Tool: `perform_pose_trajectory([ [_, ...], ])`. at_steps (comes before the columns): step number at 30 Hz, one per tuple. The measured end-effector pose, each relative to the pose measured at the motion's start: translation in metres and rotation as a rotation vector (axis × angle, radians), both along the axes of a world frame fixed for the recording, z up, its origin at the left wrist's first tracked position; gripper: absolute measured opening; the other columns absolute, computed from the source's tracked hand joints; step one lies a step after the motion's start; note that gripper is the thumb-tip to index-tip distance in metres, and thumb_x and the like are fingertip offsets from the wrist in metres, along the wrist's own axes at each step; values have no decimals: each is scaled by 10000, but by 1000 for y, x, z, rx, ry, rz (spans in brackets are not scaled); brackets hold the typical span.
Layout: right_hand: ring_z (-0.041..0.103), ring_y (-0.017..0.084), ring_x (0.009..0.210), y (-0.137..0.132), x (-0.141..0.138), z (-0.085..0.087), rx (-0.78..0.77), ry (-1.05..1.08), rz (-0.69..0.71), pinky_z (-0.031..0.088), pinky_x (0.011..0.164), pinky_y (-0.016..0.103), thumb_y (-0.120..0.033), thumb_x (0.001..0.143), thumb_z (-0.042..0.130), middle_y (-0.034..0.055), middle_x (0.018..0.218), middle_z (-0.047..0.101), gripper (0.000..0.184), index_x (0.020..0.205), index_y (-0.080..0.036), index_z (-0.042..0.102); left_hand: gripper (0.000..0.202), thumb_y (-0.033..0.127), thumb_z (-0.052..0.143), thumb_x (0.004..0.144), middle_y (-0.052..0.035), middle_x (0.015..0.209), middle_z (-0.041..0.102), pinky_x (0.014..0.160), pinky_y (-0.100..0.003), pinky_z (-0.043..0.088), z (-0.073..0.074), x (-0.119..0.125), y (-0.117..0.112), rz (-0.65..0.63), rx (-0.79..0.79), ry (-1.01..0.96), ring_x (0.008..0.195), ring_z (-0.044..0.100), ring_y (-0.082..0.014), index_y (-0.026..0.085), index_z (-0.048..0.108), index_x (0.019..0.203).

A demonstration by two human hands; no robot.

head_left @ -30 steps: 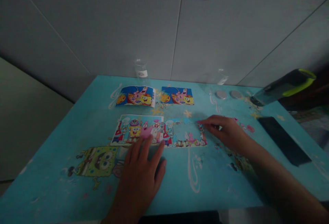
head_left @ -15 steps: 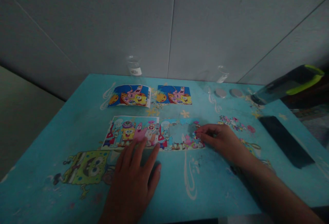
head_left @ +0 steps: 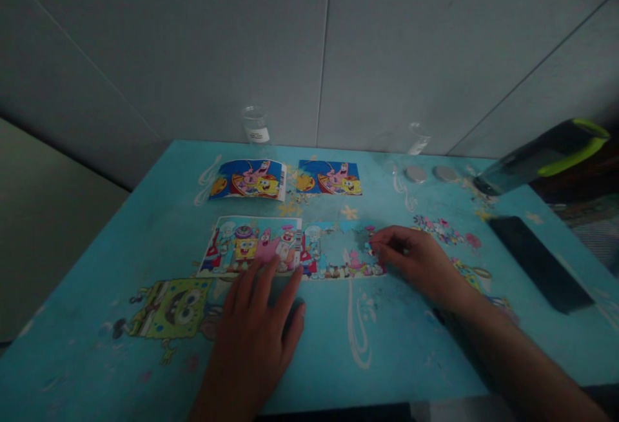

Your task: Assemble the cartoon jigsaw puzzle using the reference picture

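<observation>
Step in hand, as judged: right-side border of the small puzzle (head_left: pixel 356 266) being filled. Puzzle lies mid-worktop (head_left: pixel 401 357), about halfway between near and far edges. Bottom row and left side look laid; a large bare patch is left in the middle, up toward the top.

Right hand (head_left: pixel 420 261): thumb and forefinger pinched nearly together at the puzzle's right edge. Whether a piece is gripped or just pressed down can't be told; fingertips too small and dark.

Left hand (head_left: pixel 256 315): palm down, fingers loosely spread, nothing grasped. Fingertips rested on the lower edge of the picture card (head_left: pixel 251 241), which sits just left of the puzzle and shows the same scene.

Loose pieces (head_left: pixel 438 230) are heaped right of the puzzle, toward the worktop's right edge, behind the right forearm.

Next move, as judged: piece to be seated flush, neighbours not nudged, then the next one to be picked from the heap and checked against the card. Main risk: the unfilled frame being shifted by the wrist.
</observation>
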State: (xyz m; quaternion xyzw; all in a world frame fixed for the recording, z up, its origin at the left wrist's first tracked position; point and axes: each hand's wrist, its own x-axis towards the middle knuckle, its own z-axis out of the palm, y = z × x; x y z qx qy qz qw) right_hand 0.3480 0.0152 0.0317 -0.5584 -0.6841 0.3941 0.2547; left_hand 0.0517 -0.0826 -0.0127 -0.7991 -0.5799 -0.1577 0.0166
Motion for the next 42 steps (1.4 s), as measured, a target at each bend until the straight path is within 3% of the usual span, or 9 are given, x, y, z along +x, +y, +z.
perform_pose_trajectory([
  [10, 680, 222, 749, 14, 28, -2, 208, -204, -110, 519, 667, 339, -430, 960, 600, 68, 872, 768, 282, 1024, -206, 759, 502, 322, 598, 955, -145, 1544, 449, 1125, -638, 434, 1, -1, 0, -13, 8, 22, 1466, 376, -407, 266, 554, 1451],
  [18, 708, 213, 805, 14, 13, -17, 168, -147, -38, 541, 731, 334, -371, 967, 619, 42, 936, 780, 231, 1068, -220, 761, 518, 321, 604, 950, -139, 1541, 448, 1138, -642, 423, 0, -2, 1, -17, 11, 18, 1459, 384, -400, 275, 541, 1461],
  [24, 722, 220, 840, 17, 9, -27, 243, -159, -40, 559, 786, 354, -342, 975, 623, 49, 977, 784, 199, 1073, -236, 760, 523, 334, 628, 929, -143, 1534, 454, 1109, -633, 451, -7, -5, 2, -37, 60, 19, 1444, 403, -404, 283, 554, 1444],
  [34, 675, 201, 807, 18, 22, -17, 315, -254, -29, 523, 744, 338, -344, 987, 612, 59, 964, 748, 195, 1048, -230, 758, 526, 343, 614, 934, -135, 1541, 453, 1088, -623, 463, -8, -6, 2, -35, 67, 36, 1435, 406, -406, 293, 547, 1453],
  [42, 666, 188, 815, 14, 13, -14, 289, -216, 77, 526, 755, 332, -316, 990, 623, 66, 988, 713, 218, 1132, -254, 775, 498, 333, 603, 943, -126, 1549, 446, 1105, -623, 452, -5, -5, 2, -26, 32, 24, 1450, 393, -402, 293, 561, 1438],
])
